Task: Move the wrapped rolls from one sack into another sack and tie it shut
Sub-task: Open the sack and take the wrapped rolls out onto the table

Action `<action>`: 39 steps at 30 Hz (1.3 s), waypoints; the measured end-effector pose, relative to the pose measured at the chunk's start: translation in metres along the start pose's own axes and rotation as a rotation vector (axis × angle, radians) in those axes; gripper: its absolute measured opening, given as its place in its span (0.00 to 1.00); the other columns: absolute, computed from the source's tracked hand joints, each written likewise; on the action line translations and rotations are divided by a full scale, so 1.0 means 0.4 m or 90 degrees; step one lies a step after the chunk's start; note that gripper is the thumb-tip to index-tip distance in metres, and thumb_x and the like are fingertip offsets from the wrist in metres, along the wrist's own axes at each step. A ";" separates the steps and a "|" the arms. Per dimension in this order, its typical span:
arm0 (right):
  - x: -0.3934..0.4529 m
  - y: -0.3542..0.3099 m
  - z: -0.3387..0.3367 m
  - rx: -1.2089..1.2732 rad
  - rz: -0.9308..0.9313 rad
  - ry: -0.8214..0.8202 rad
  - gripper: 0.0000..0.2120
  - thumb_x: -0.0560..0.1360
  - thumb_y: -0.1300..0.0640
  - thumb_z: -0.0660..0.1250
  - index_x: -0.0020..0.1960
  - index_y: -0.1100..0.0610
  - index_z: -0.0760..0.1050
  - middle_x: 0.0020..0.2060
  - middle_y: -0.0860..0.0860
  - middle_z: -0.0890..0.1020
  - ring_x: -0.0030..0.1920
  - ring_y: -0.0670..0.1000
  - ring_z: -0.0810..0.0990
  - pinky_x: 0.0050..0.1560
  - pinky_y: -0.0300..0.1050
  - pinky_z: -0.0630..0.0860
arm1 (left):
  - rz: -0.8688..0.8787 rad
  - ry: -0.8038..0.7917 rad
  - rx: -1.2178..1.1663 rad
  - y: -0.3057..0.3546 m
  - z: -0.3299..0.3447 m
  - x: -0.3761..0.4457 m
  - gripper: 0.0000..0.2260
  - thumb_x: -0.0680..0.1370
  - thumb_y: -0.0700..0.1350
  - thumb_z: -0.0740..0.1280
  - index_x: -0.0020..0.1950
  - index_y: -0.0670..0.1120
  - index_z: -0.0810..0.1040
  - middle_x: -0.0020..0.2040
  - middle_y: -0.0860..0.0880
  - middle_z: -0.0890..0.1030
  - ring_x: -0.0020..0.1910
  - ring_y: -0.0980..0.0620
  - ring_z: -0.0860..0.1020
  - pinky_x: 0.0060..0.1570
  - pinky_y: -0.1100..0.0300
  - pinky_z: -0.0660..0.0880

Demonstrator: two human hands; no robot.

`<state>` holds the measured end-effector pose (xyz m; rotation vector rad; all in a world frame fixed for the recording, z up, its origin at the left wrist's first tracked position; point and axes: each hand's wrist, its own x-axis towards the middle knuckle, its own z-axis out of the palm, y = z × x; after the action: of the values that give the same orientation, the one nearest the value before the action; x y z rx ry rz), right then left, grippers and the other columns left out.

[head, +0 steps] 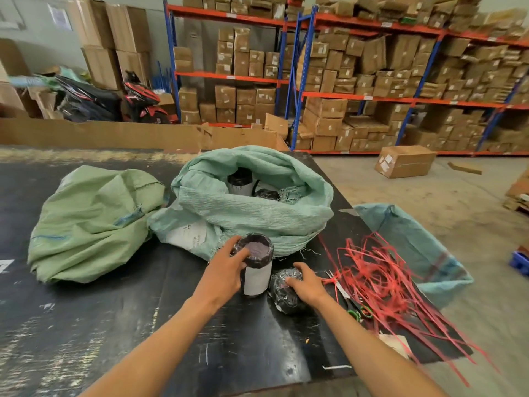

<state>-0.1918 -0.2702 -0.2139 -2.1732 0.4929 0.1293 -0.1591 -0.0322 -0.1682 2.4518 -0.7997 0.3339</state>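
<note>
Warehouse / stockroom. Blue-and-orange pallet racking (300, 90) runs along the back wall, shelves packed w/ brown cardboard cartons (329, 116), most w/ white labels. More cartons stacked at the left wall (114, 38), one loose box (405, 161) on the bare concrete floor (400, 213). Parked motorbike (140, 101) by the racks. Near the camera a scuffed black desk (86, 325) carries woven sacks (94, 222) and a heap of red tie straps (380, 282), i.e. packing area.
</note>
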 end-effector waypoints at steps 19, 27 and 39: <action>0.192 -0.183 -0.093 -0.398 -0.287 0.039 0.50 0.71 0.44 0.75 0.75 0.28 0.41 0.78 0.52 0.31 0.77 0.69 0.47 0.69 0.67 0.66 | -0.495 -0.106 -0.439 -0.173 -0.019 0.194 0.39 0.75 0.44 0.73 0.79 0.57 0.54 0.75 0.44 0.64 0.71 0.42 0.67 0.69 0.43 0.67; 0.354 -0.154 -0.055 -0.416 -0.260 0.013 0.39 0.76 0.40 0.67 0.77 0.32 0.45 0.79 0.56 0.41 0.76 0.69 0.52 0.67 0.64 0.69 | -0.411 -0.039 -0.510 -0.228 0.054 0.315 0.44 0.72 0.41 0.76 0.80 0.54 0.53 0.74 0.54 0.65 0.74 0.49 0.64 0.74 0.46 0.62; 0.464 -0.213 -0.108 -0.387 -0.243 -0.045 0.29 0.78 0.42 0.57 0.78 0.36 0.52 0.79 0.54 0.54 0.75 0.62 0.61 0.69 0.61 0.68 | -0.388 -0.033 -0.344 -0.285 0.061 0.455 0.39 0.66 0.57 0.75 0.74 0.51 0.66 0.68 0.47 0.73 0.68 0.45 0.70 0.67 0.48 0.69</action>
<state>0.0081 -0.3146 -0.1733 -2.8011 -0.0247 0.1585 0.0560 -0.0541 -0.1655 2.0550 -0.1006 -0.1592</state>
